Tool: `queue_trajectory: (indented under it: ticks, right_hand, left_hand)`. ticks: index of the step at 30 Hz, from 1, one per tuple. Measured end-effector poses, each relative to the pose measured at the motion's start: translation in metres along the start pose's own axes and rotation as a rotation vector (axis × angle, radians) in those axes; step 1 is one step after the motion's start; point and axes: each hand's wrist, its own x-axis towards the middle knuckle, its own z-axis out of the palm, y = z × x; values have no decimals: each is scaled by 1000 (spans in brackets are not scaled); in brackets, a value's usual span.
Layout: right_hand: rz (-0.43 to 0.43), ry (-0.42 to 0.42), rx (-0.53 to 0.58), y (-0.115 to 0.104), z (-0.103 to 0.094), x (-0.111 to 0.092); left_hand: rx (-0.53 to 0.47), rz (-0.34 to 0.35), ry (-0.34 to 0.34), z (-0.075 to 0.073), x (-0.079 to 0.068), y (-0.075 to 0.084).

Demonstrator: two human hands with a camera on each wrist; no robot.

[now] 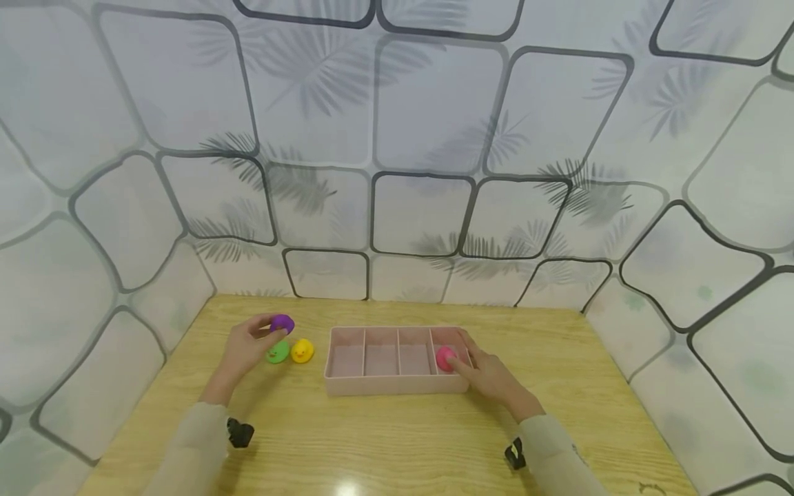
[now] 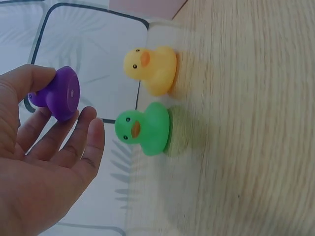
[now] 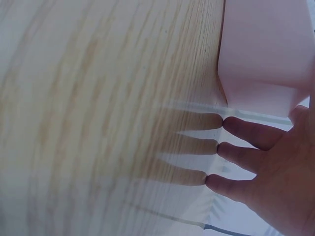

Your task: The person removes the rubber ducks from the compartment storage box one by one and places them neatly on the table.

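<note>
On the wood-grained tabletop (image 1: 397,441), the left grip (image 1: 244,348) pinches a smooth, rounded purple duck (image 1: 282,324), raised near the green duck (image 1: 278,352) and yellow duck (image 1: 302,351); the round pink toy (image 1: 444,358) sits in the four-part pink tray's (image 1: 397,386) rightmost compartment, beside the right grip's (image 1: 493,377) thumb. Only the left wrist view shows the purple duck's flat base. Only the right wrist view shows three straight, spread fingers (image 3: 238,157) outside the tray, though I cannot tell whether thumb and index close on anything.
</note>
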Motion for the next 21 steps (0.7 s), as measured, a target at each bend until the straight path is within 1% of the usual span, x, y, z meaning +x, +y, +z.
queue_trajectory:
  ticks: [6, 13, 21]
  right_hand:
    - [7, -2, 0, 0, 0, 0]
    - [16, -3, -5, 0, 0, 0]
    - [13, 1, 3, 2, 1, 1]
  left_hand:
    - [16, -15, 29, -8, -1, -8]
    - [-13, -60, 56, -15, -5, -15]
    - [20, -58, 99, -21, -7, -28]
